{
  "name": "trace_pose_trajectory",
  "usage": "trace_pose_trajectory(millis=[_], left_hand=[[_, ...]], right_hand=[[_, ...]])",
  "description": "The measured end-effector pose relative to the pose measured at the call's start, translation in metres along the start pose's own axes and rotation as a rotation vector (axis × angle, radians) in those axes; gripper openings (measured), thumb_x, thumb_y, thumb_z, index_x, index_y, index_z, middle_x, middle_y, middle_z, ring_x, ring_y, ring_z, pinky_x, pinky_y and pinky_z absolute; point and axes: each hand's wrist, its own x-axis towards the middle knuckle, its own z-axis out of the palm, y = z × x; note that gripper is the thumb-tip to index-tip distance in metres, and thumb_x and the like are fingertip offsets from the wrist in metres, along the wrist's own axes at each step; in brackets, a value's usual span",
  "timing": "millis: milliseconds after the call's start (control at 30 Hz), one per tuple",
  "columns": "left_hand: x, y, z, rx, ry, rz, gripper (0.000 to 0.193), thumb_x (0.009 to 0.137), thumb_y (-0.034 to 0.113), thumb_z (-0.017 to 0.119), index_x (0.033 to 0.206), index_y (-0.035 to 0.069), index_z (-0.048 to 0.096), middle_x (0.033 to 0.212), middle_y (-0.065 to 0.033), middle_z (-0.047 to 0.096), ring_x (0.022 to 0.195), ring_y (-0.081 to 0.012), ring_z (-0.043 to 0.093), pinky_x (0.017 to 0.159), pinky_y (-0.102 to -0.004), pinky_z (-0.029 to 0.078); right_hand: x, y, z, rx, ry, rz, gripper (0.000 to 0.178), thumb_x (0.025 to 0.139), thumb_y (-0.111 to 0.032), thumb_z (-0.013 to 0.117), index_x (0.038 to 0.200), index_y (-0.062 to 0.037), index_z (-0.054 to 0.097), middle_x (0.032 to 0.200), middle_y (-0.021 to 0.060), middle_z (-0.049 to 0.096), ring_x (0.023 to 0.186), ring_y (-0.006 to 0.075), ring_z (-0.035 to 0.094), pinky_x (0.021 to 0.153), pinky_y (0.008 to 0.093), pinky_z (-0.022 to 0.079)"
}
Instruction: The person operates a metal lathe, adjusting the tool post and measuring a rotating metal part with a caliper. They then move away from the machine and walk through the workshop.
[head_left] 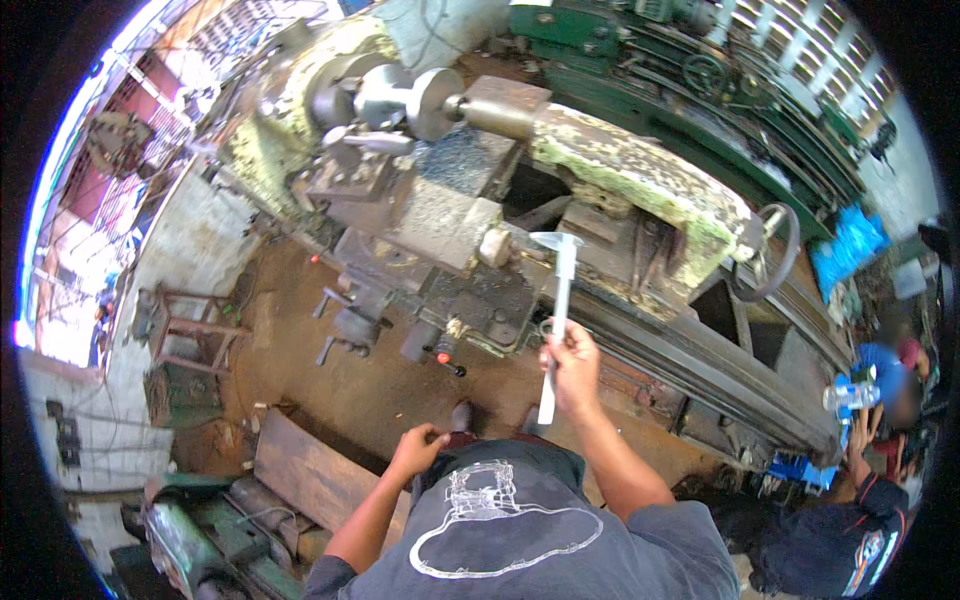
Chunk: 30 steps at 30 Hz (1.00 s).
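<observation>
At right, a clear cylindrical plastic bottle (850, 397), contents unclear; right hand (575, 368) grips a long silvery metal caliper (562, 290), left hand (418, 450) loosely curled.

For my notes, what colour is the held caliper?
The caliper is silver-grey, best seen in the head view.

Brown floor (275, 305); pale wall (192, 245) left; latticed window (808, 42) upper right; bright daylight (62, 285) far left.

Behind the caliper (562, 292) stands a lathe (600, 225); left, seemingly a stool (205, 329).
</observation>
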Motion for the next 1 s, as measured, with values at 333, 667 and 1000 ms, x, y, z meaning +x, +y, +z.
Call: trace_pose_trajectory(millis=[333,667,1000], left_hand=[[0.042,0.132,-0.074,-0.695,0.125,0.306,0.019,0.104,0.019,0.053,0.099,0.002,0.058,0.078,-0.005,0.065,0.061,-0.0137,0.062,0.056,-0.0267,0.05],[0.127,0.12,-0.134,-1.094,-0.23,0.255,0.021,0.102,0.024,0.057,0.103,0.003,0.064,0.081,-0.0051,0.067,0.066,-0.0151,0.062,0.059,-0.0276,0.049],[0.106,0.081,-0.156,-0.827,-0.347,0.168,0.044,0.097,0.019,0.064,0.132,0.0,0.044,0.107,-0.0139,0.067,0.081,-0.0195,0.068,0.067,-0.0323,0.056]], right_hand=[[0.06,0.06,0.177,0.017,0.094,-0.11,0.015,0.097,-0.001,0.057,0.112,-0.0015,0.055,0.083,0.0033,0.06,0.067,0.0117,0.059,0.058,0.0267,0.049],[0.033,0.105,0.168,-0.354,0.174,-0.31,0.022,0.094,-0.008,0.064,0.113,0.0023,0.068,0.09,0.0061,0.069,0.072,0.0096,0.062,0.063,0.0254,0.052],[-0.047,0.188,0.02,-0.742,0.809,-0.279,0.023,0.09,-0.011,0.069,0.108,0.003,0.068,0.098,0.0149,0.071,0.087,0.0231,0.068,0.078,0.0341,0.055]])
